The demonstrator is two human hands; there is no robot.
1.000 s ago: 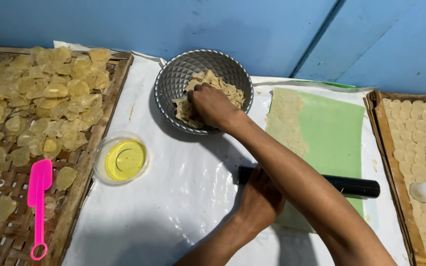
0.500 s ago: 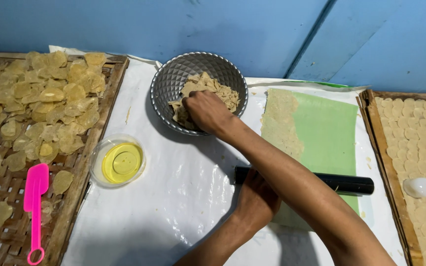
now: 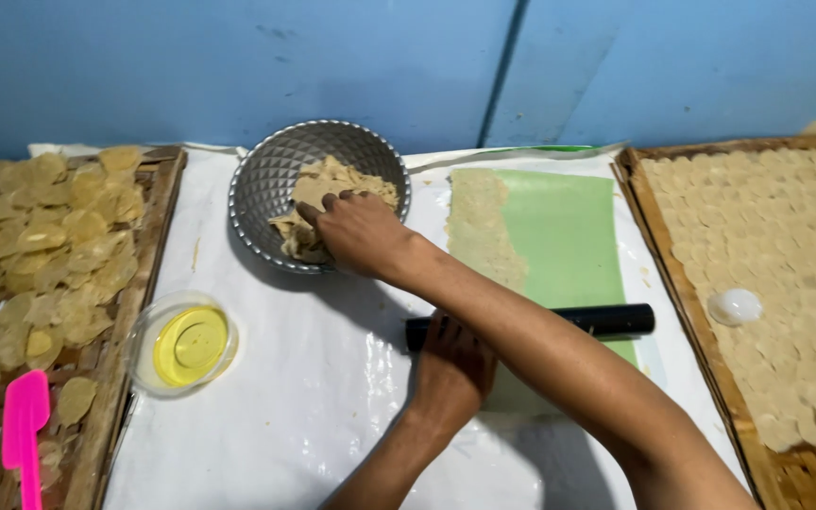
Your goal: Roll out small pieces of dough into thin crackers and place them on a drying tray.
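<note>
My right hand (image 3: 356,231) reaches across into a grey metal bowl (image 3: 262,179), its fingers curled into the pile of beige dough scraps (image 3: 337,179) inside. Lower down, my left hand (image 3: 455,364) lies over the left end of a black rolling pin (image 3: 606,319) and grips it. The pin rests across a green sheet (image 3: 569,227). A strip of thin rolled dough (image 3: 479,227) covers the sheet's left side. My right forearm passes over the middle of the pin and hides it.
A woven tray of yellowish dried discs (image 3: 40,255) holds a pink spatula (image 3: 23,420) at the left. Another woven tray (image 3: 786,274) at the right is covered with pale cut rounds and a small round cutter (image 3: 734,305). A small clear dish of yellow oil (image 3: 181,342) stands on white plastic (image 3: 314,406).
My right hand stays in the bowl and shifts slightly among the dough scraps. My left hand keeps its hold on the rolling pin. The view has drifted a little.
</note>
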